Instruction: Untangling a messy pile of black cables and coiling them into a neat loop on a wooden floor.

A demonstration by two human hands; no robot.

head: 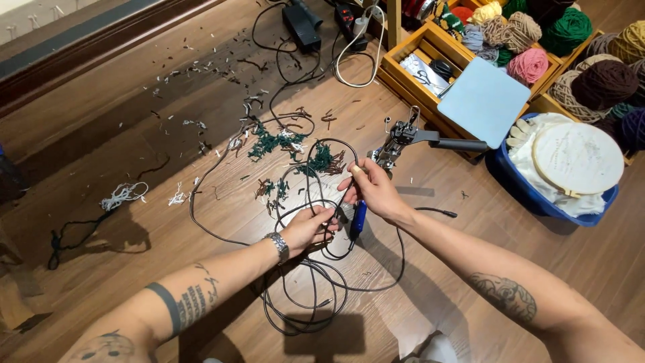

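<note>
**A:** Head view, looking down at the wooden floor (134, 134). Your left hand (308, 228) sits near the middle, fingers curled shut around a loop of the black cable (295, 316). See that?

**B:** Got it. Your right hand (376, 191) is just to the right and a little farther away, closed on the cable too, pinching a strand that runs up between the fingers. There's a blue-handled tool (358, 218) hanging just beneath that hand, touching it; whether you're truly gripping it, I cannot tell.

**A:** And the cable itself?

**B:** It's everywhere around you: coils piled on the floor near you below both hands, one wide loop sweeping out to the left, another strand trailing off to the right.

**A:** Just beyond your right hand lies the tufting gun (403, 138), metal head toward you, black handle pointing right.

**B:** Yes, and scraps of green yarn (272, 142) are scattered on the floor farther out, left of the gun, with pale snippets strewn farther left still.

**A:** Far right now: a wooden crate (406, 64) with a light-blue board (485, 101) leaning across it, and balls of yarn (527, 64) stacked behind.

**B:** Nearer on the right, a blue tub (531, 195) holds white cloth and a round embroidery hoop (579, 158).

**A:** Far centre, a black power adapter (301, 25) rests on the floor.
</note>
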